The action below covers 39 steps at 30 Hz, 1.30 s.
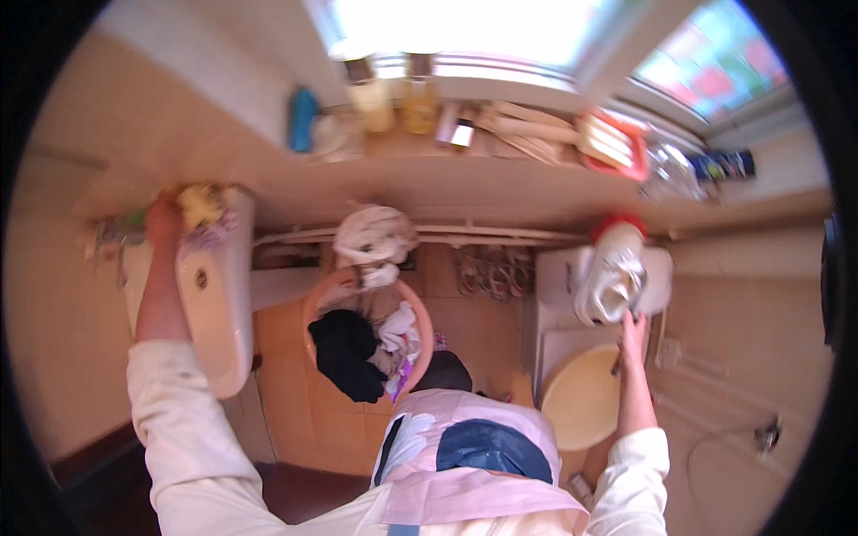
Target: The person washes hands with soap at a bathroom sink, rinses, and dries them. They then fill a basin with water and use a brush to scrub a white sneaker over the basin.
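On the right, my right hand (631, 335) grips the heel end of a white lace-up sneaker (611, 278). The shoe's opening faces me, its toe points toward the wall, and a red object (618, 224) shows behind the toe. Far to the left, my left hand (163, 218) reaches to the back of a white washbasin (224, 328), against a yellow item (201, 204) that looks like a sponge or cloth. Purple, ruffled material (211, 231) hangs beside it. Blur hides whether the left fingers hold anything.
A pink tub (423, 315) of laundry, including a black garment (345, 352), stands on the floor below a bundled pale cloth (375, 234). A yellow basin (582, 395) leans by a white appliance (553, 288). Bottles (420, 104) and a red basket (613, 144) line the windowsill.
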### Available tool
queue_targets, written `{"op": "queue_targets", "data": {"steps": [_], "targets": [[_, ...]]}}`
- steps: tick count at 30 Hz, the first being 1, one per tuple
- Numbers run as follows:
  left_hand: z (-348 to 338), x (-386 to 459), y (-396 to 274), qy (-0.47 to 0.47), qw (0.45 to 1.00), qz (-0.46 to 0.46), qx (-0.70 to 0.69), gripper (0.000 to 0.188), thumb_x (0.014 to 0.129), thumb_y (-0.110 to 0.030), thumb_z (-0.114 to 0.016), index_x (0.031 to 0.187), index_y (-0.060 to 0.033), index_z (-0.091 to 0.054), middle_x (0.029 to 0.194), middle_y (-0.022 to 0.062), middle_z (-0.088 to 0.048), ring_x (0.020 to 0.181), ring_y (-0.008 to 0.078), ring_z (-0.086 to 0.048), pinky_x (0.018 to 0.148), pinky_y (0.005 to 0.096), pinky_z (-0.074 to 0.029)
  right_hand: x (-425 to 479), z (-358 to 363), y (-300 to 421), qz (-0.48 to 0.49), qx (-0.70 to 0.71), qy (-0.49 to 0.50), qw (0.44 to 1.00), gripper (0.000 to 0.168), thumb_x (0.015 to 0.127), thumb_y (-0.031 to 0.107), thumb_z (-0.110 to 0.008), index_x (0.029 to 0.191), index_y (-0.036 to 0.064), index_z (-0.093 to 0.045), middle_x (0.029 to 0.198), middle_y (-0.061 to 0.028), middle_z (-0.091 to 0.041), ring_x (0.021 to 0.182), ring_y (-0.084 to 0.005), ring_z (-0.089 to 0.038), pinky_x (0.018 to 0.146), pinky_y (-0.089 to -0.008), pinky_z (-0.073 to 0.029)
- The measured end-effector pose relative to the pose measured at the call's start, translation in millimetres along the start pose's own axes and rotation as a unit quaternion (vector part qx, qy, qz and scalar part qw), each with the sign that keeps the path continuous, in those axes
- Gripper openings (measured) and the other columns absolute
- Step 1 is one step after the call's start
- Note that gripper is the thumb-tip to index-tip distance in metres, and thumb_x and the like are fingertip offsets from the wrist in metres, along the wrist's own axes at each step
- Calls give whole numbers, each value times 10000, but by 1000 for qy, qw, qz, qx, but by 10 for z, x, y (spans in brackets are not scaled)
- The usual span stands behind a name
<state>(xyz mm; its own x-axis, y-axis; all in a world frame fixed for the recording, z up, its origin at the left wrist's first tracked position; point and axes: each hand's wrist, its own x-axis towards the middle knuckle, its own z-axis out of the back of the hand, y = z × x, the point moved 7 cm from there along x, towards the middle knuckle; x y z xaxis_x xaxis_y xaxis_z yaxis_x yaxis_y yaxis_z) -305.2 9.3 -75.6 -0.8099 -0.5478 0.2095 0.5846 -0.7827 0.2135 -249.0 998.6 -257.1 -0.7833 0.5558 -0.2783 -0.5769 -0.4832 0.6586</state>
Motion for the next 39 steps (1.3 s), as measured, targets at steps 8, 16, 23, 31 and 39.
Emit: {"op": "queue_targets", "data": {"steps": [8, 16, 23, 31, 39], "targets": [[715, -454, -139, -232, 966, 44, -107, 276, 846, -239, -389, 949, -43, -553, 921, 153, -567, 815, 309, -534, 671, 377, -429, -525, 247, 268, -58, 73, -33, 995, 485, 810, 237, -477, 1211, -1, -345, 1075, -176, -500, 977, -216, -486, 849, -292, -356], [1390, -3080, -3384, 357, 429, 69, -827, 315, 811, -167, -483, 1115, -89, -454, 915, 71, -544, 738, 131, -544, 614, 265, -486, -1193, 560, 244, -58, 118, 10, 991, 373, 854, 133, -397, 1224, 81, -383, 1017, -137, -548, 788, -140, -514, 697, -265, -409], [2069, -5172, -5381, 593, 64, 213, -773, 305, 877, -293, -366, 1079, -91, -472, 1085, 127, -501, 901, 215, -532, 773, 370, -455, -1805, 1174, 361, 111, 157, 47, 980, 371, 839, 94, -439, 1209, 106, -417, 1023, -98, -529, 787, -151, -531, 703, -243, -411], [2514, -6185, -5946, 614, 31, 203, -762, 357, 894, -262, -271, 1136, -60, -439, 1133, 135, -459, 1045, 244, -438, 920, 395, -331, -2280, 1945, 199, 232, -6, 18, 972, 432, 794, 120, -509, 1201, 246, -433, 716, -63, -460, 602, -209, -508, 555, -330, -430], [2469, -6509, -6139, 626, 93, 171, -756, 371, 905, -289, -254, 1142, -59, -425, 1089, 100, -486, 1014, 215, -448, 906, 365, -332, -2351, 2076, 42, 243, -65, 41, 967, 407, 792, 138, -509, 1186, 220, -446, 719, -79, -467, 615, -253, -531, 543, -360, -435]]}}
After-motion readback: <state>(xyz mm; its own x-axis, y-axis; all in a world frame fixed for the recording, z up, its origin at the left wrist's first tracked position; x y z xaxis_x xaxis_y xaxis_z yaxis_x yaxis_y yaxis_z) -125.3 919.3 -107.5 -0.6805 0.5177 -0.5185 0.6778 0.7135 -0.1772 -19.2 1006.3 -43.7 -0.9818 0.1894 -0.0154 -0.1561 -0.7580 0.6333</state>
